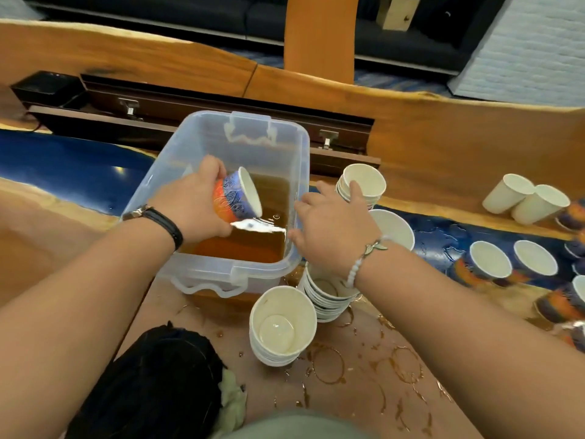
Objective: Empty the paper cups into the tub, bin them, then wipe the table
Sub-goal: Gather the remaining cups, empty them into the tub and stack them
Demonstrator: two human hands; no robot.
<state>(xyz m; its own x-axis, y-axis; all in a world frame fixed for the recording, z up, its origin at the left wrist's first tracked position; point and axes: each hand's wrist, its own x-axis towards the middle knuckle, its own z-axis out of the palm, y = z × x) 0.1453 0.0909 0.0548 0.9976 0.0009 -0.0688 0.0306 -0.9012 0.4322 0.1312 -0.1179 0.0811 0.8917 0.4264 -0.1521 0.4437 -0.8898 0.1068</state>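
Observation:
My left hand (193, 204) grips a blue-and-orange paper cup (239, 194), tipped on its side over the clear plastic tub (218, 274). Brown liquid (250, 242) fills the tub's bottom. My right hand (332, 226) hovers with relaxed fingers beside the tub's right rim, above a stack of nested cups (329, 296) and holds nothing. Another stack of white-lined cups (281, 324) stands in front of the tub. A third stack (364, 182) sits just beyond my right fingertips.
Several loose cups (506, 261) stand and lie at the right on the wooden table (364, 375), which shows brown ring stains and drips. A black bag (152, 381) and a greenish cloth (232, 403) lie at the near edge. A dark cable trough (196, 122) runs behind the tub.

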